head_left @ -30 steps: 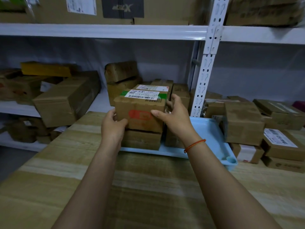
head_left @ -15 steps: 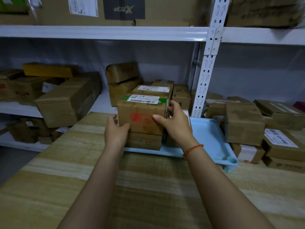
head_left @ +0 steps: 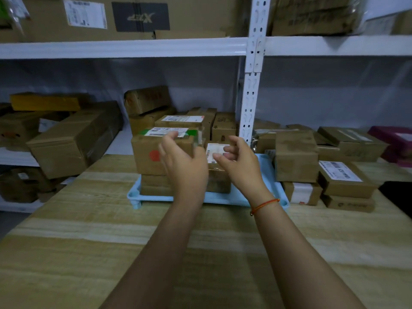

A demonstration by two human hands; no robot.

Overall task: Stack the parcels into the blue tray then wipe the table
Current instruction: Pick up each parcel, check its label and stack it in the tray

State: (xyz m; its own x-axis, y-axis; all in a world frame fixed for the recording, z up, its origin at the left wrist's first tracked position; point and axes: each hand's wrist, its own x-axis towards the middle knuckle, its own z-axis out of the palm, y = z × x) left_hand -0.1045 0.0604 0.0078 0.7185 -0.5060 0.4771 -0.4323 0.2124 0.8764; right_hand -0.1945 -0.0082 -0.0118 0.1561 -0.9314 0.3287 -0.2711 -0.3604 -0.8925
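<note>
Since the parcels (head_left: 296, 156) look like stiff taped cardboard, likely light, opposite side faces are judged the best purchase. Several are seen stacked in the blue tray (head_left: 273, 175); more wait on the table (head_left: 89, 230) beside it. Left hand (head_left: 185, 168) and right hand (head_left: 240, 168) are raised, fingers loosely spread, nothing held.
</note>
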